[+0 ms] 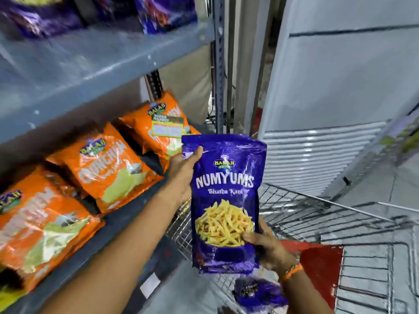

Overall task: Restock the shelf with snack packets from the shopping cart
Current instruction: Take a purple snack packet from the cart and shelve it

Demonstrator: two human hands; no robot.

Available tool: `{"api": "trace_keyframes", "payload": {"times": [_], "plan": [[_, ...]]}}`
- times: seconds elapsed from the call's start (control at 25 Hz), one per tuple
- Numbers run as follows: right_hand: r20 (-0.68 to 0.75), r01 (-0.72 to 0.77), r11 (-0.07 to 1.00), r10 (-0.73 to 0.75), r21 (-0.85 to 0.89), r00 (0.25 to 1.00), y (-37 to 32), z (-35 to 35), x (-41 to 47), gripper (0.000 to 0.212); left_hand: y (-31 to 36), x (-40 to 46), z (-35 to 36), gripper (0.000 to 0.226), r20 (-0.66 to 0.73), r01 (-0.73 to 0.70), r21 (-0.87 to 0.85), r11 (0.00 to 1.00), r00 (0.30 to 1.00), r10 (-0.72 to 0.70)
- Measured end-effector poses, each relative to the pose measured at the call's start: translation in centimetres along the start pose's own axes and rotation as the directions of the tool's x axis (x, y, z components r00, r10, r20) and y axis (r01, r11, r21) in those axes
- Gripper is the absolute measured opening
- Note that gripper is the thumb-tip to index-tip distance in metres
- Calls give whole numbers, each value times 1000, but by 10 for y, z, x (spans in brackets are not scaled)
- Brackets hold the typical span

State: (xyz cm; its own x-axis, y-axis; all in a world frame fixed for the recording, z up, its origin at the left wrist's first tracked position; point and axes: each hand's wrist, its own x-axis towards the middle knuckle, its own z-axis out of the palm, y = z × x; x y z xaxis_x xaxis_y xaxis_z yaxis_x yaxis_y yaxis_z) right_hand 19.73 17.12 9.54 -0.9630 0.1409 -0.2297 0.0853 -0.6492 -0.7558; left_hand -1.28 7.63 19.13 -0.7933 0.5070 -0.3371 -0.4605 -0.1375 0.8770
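Note:
I hold a purple Numyums snack packet upright above the wire shopping cart, beside the grey metal shelf. My left hand grips the packet's upper left edge, thumb on its front. My right hand, with an orange thread at the wrist, grips its lower right corner. Another purple packet lies in the cart below. More purple packets sit blurred on the upper shelf board.
Several orange snack packets lean in a row on the lower shelf board, one with a price label. A slotted steel upright marks the shelf's right end. A red cart flap and a pale wall with slats lie to the right.

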Motion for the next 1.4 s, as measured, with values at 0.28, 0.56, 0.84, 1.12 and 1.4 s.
{"api": "trace_keyframes", "payload": {"times": [0.28,0.56,0.84,1.12,1.4], "plan": [[194,220,919,-163,-326,967,-105,109,11,105,161,-106,20,10,-130,-296,-101,950,951,282],[446,498,799,-331,-337,832,-178,236,6,60,294,-198,-7,30,-151,-518,-26,855,848,509],[655,607,711,-274,-356,705,-217,385,97,47,422,-234,-87,59,-228,-696,99,711,680,697],[670,525,738,-134,-424,730,-203,453,204,50,456,-195,-147,24,-382,-752,110,650,571,726],[624,463,756,-93,-463,776,-193,452,259,51,457,-150,-165,32,-412,-693,123,710,615,672]]}}
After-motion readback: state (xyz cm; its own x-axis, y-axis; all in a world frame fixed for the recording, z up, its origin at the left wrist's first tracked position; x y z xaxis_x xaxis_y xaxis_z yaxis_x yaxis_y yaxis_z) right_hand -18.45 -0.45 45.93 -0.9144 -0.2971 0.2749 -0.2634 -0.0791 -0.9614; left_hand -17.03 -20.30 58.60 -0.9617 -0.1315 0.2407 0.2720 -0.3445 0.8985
